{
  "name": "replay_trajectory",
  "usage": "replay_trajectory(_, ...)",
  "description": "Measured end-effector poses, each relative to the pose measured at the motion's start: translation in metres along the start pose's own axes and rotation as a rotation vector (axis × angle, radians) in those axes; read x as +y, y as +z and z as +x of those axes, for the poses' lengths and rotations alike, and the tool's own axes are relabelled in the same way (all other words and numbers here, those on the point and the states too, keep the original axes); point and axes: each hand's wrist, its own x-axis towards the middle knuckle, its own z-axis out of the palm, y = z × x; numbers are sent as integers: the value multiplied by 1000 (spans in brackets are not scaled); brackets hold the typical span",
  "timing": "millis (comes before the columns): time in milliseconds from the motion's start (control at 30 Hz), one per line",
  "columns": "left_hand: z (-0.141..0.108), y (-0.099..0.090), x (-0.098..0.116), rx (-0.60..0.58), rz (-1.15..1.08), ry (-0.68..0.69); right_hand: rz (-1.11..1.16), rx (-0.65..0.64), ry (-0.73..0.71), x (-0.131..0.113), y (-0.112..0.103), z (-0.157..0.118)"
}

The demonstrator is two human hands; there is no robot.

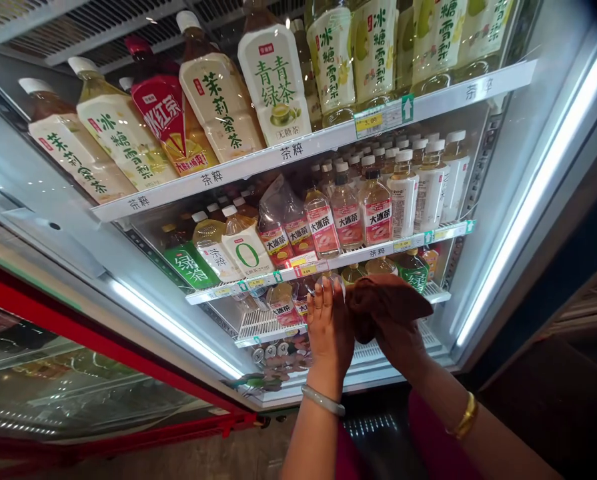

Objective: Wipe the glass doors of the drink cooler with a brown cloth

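Note:
My left hand (328, 330) reaches into the lit drinks fridge at the lower shelf, its fingers curved over a clear bottle (339, 285) that is mostly hidden behind them. Close beside it, my right hand (401, 343) grips a bunched brown cloth (393, 300), one corner of which sticks out to the right. The cloth is right up against the left hand and hides part of the bottle. Whether the cloth touches the bottle cannot be made out. Just behind the hands stand dark-labelled and pink-labelled tea bottles (282, 303) and a green-labelled bottle (414, 270).
Above, the middle shelf edge (378, 252) carries price tags and several small bottles. Large bottles (273, 83) line the top shelf (323, 143). Cans (282, 349) lie lower down. A red-framed fridge door (128, 360) is at left; a light strip (538, 193) runs down the right.

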Motion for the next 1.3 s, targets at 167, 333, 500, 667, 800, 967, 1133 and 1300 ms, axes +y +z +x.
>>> replay_trajectory(167, 4, -9, -2, -11, 46, -7, -124, 170, 84, -9, 13, 6)
replay_trajectory(333, 5, -11, -20, 34, 78, -10, -146, 7, -171, -25, 40, -9)
replay_trajectory(500, -1, -13, -38, 38, 87, 99, -154, 7, -220, -13, 24, -13)
replay_trajectory(667, -2, -18, -43, 37, 84, 47, -205, 178, -165, -55, 42, 13)
replay_trajectory(800, -1, -33, -55, 54, 8, 94, -180, 116, -385, -71, 59, 4)
replay_trajectory(967, 0, -54, -60, 39, -207, 152, -191, 144, -382, -69, 58, -2)
replay_trajectory(1133, 0, -77, -65, 18, -370, 195, -257, 92, -449, -106, 81, 8)
replay_trajectory(1300, 1, -94, -74, -127, -376, 76, -214, -133, -553, -129, 99, 3)
